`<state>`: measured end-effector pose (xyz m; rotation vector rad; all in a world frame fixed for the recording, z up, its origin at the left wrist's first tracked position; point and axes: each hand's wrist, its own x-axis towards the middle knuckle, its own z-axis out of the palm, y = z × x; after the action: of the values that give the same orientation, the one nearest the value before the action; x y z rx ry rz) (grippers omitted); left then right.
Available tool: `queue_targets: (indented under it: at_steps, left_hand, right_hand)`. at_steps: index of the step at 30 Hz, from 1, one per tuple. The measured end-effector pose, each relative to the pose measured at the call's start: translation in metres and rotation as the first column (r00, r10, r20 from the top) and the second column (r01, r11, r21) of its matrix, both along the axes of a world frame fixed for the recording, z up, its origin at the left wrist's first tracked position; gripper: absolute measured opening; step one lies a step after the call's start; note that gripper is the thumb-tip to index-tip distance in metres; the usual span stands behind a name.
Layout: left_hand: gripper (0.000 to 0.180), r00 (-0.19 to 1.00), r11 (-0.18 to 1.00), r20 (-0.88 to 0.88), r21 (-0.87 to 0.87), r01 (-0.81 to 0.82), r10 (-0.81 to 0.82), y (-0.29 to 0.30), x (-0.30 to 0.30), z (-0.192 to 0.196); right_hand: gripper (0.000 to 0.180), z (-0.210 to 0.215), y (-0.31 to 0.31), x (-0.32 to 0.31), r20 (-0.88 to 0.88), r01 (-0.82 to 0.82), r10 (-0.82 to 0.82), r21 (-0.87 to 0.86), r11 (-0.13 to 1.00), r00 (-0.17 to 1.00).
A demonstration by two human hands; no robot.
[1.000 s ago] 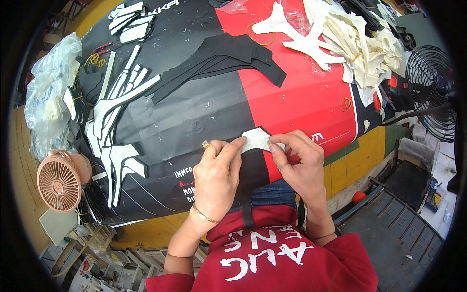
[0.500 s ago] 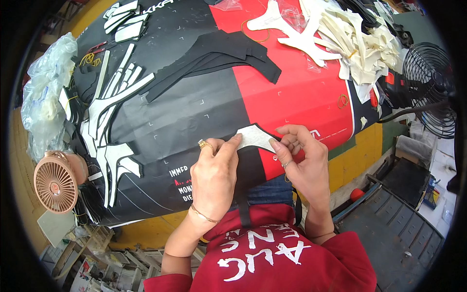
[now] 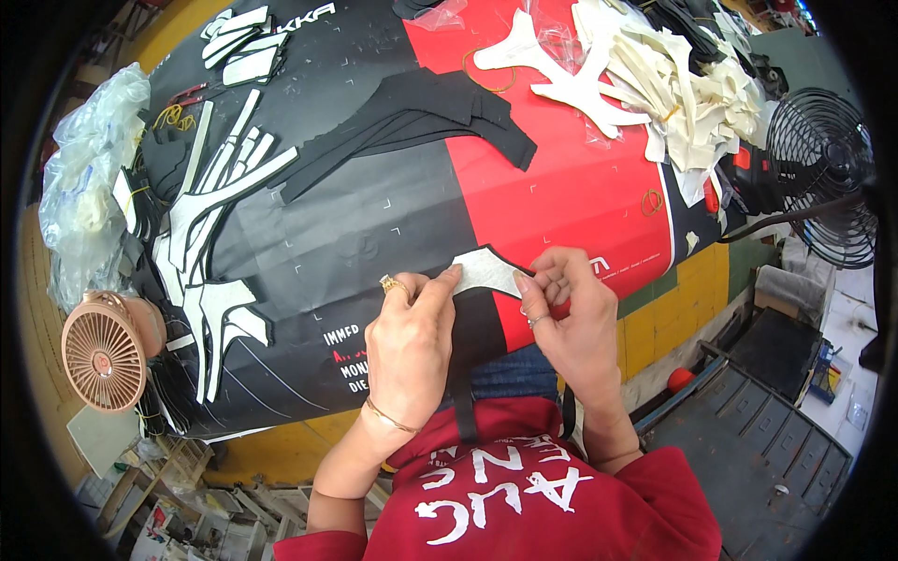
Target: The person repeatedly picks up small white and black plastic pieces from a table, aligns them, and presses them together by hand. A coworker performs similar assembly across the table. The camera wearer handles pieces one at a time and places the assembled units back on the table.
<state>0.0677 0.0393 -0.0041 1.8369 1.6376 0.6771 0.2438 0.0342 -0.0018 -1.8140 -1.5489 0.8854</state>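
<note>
Between my hands, near the table's front edge, is a curved white fabric piece with a black edge. My left hand pinches its left end between thumb and fingers. At its right end, my right hand grips with thumb and forefinger, the other fingers curled. The piece is held just over the cover, where black meets red; whether it touches the cover I cannot tell. Beyond it lies a fanned stack of black fabric pieces. To the left spreads a pile of white-and-black branched cut pieces.
A black and red sheet covers the table. Cream cut pieces heap at the far right, beside a black wire fan. A small pink fan and a clear plastic bag stand at the left edge. A rubber band lies on the red part.
Both hands keep their hold on the white piece and have shifted very slightly. The view has moved a little; the things on the table lie as before.
</note>
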Motion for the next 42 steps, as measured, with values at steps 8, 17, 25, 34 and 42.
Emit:
queue_targets:
  at_steps: [8,17,25,34,42]
  left_hand:
    - [0.024,1.0,1.0,0.013,0.004,0.001,-0.001,0.0,0.0,0.0]
    - [0.024,0.996,1.0,0.092,-0.01,-0.014,0.015,0.0,-0.003,-0.001]
    - [0.019,0.945,0.958,0.216,-0.205,-0.202,0.246,-0.014,-0.03,0.011]
    - [0.015,0.945,0.957,0.163,-0.105,-0.27,0.285,-0.016,-0.031,0.003]
    - [0.012,0.978,0.965,-0.001,0.161,-0.207,0.21,-0.023,-0.024,-0.008]
  right_hand:
    - [0.018,-0.019,-0.013,-0.001,0.492,-0.117,-0.125,0.432,0.894,0.862]
    - [0.08,-0.023,-0.017,-0.017,0.546,-0.558,0.476,-0.02,0.83,0.689]
    - [0.08,-0.02,-0.016,-0.018,0.563,-0.551,0.482,-0.056,0.833,0.671]
    - [0.068,-0.015,-0.014,-0.021,0.549,-0.533,0.486,-0.085,0.842,0.68]
    - [0.068,-0.016,-0.014,-0.022,0.541,-0.533,0.496,-0.1,0.84,0.68]
